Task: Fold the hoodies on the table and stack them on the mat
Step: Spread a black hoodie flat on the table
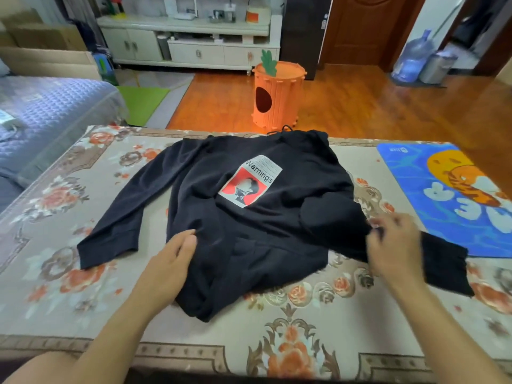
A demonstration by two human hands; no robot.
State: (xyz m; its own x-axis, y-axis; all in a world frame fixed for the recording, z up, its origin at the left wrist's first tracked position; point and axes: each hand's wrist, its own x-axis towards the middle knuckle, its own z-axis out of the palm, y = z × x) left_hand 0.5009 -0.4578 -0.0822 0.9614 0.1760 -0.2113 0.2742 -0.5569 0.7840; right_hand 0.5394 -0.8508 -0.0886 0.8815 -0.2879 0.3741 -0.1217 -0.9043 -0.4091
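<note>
Hoodie [249, 212], black, one counted, is lying front-up and spread on the floral-clothed table [83, 189], its printed patch [250, 181] showing, apparently laid flat so the sleeves can be folded inward. Left hand [169, 261] is resting with straight, relaxed fingers on the lower hem, seemingly pinning the body in place, while the right hand [396, 245] is pinching the right sleeve [443, 261] with curled fingers, probably readying it for folding. Mat [443, 195], blue, one counted, is lying just beside the hoodie, carrying no stack yet.

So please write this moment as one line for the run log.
hoodie: spread on table, unfolded | left hand: flat on hem | right hand: pinches right sleeve | mat: no hoodie on it
</note>
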